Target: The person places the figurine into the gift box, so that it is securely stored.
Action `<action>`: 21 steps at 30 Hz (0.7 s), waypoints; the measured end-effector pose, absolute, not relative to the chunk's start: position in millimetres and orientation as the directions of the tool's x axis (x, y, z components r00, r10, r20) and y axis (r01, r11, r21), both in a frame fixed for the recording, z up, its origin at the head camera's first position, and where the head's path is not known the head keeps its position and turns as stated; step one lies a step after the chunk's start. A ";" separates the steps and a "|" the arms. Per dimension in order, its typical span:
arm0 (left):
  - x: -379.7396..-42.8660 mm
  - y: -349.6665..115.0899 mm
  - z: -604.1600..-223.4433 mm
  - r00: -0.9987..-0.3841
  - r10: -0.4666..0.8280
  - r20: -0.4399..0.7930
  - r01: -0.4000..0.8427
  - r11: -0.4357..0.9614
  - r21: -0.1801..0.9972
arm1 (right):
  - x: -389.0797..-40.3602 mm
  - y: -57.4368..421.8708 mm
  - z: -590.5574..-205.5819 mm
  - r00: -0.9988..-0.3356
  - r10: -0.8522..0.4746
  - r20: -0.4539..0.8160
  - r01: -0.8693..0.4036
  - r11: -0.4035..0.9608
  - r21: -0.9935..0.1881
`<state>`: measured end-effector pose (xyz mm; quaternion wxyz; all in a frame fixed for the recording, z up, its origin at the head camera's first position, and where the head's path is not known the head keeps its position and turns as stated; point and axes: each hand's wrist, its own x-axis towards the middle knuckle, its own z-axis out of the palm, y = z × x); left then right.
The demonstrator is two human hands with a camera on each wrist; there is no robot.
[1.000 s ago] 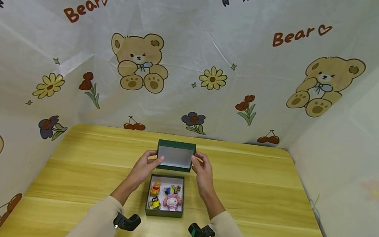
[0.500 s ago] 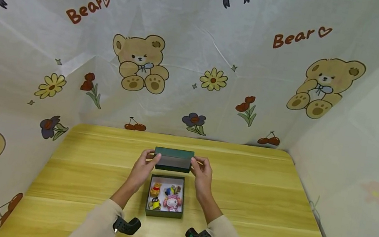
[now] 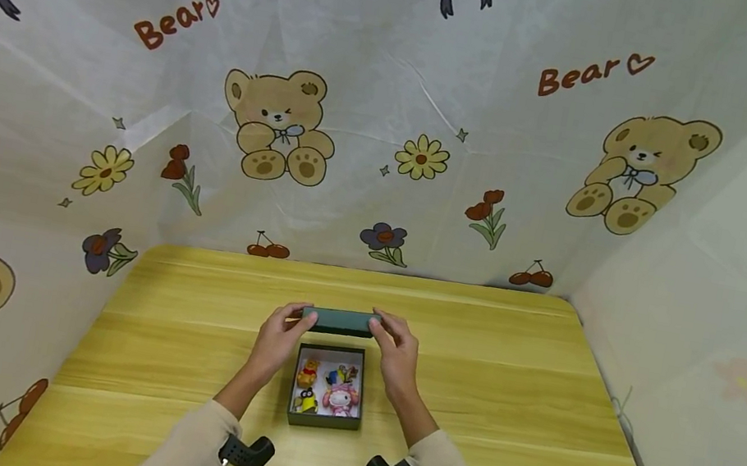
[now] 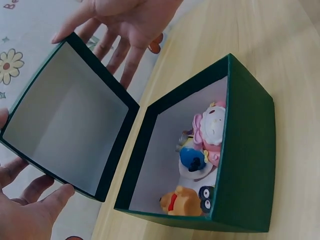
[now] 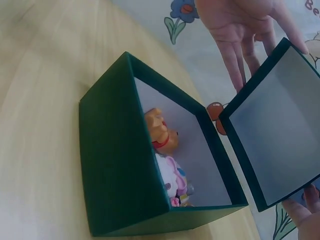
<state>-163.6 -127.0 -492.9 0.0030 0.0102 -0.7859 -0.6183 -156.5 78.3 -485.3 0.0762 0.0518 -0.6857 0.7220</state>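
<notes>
Both hands hold a dark green box lid (image 3: pixel 341 322) by its two short sides, just beyond an open green box (image 3: pixel 322 422). My left hand (image 3: pixel 277 341) pinches the left end, thumb in front and fingers behind. At the other end, my right hand (image 3: pixel 399 357) grips it likewise. The lid is tilted, its pale inner face (image 4: pixel 70 120) turned toward the box in the left wrist view. Several small figurines are in the box: an orange bear in red (image 3: pixel 307 374), a yellow one with black goggles (image 3: pixel 306 401), a pink-and-white one (image 3: pixel 340 400) and a blue-and-yellow one (image 3: pixel 338 377).
The box stands on a yellow wood-grain table (image 3: pixel 481 385). Behind the table hangs a pale sheet (image 3: pixel 374 58) printed with bears and flowers, and a white wall (image 3: pixel 709 284) stands at the right. A black wrist camera (image 3: pixel 246 452) sits on each forearm.
The lid has come nearer and lower toward the box, and has tipped so its inside no longer shows in the head view. Both hands moved with it. The box and figurines stayed put.
</notes>
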 end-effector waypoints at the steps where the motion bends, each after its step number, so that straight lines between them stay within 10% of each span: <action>1: -162.5 -127.8 -493.5 -1.000 -0.021 -0.006 -0.011 0.237 0.972 | -155.7 78.9 -485.3 -0.982 0.031 0.185 -0.186 -0.031 -0.982; 21: -145.6 -142.5 -498.3 -0.999 0.052 -0.017 -0.004 0.241 0.970 | -137.8 90.1 -485.8 -0.978 -0.145 0.149 -0.159 0.060 -0.985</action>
